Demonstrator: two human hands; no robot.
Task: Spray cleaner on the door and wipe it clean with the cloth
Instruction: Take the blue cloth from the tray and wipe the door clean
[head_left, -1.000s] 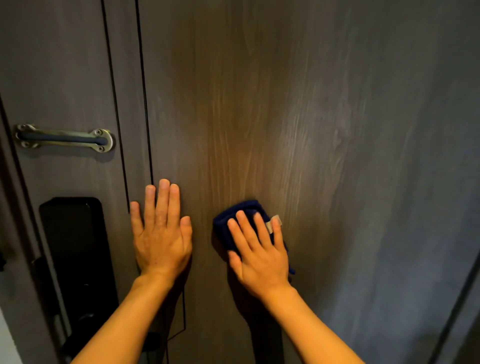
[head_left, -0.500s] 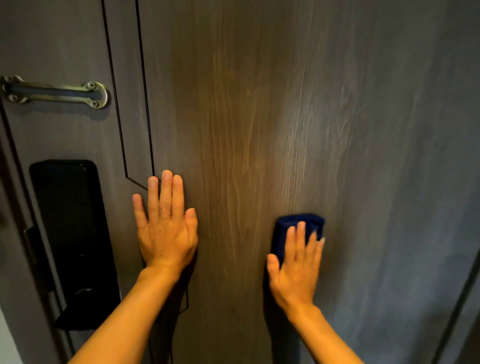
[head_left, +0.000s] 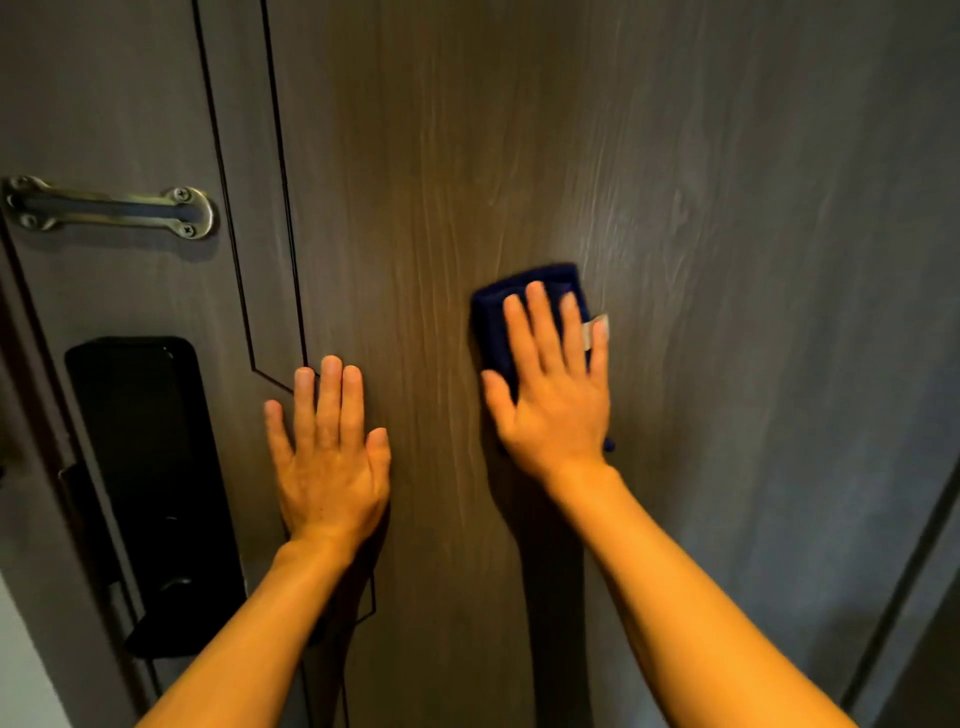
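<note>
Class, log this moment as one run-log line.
phase: wiping | right hand: flat on blue cloth against door | left hand: flat on door, empty | spray bottle: unseen

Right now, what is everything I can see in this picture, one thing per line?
door: one, dark grey-brown wood grain, fills the view
metal latch: one, brass-coloured, upper left on the door
lock panel: one, black, left side below the latch
cloth: one, dark blue with a pale tag, flat on the door at centre
left hand: one, bare, palm flat on the door beside the lock panel
right hand: one, bare, pressing the cloth against the door
</note>
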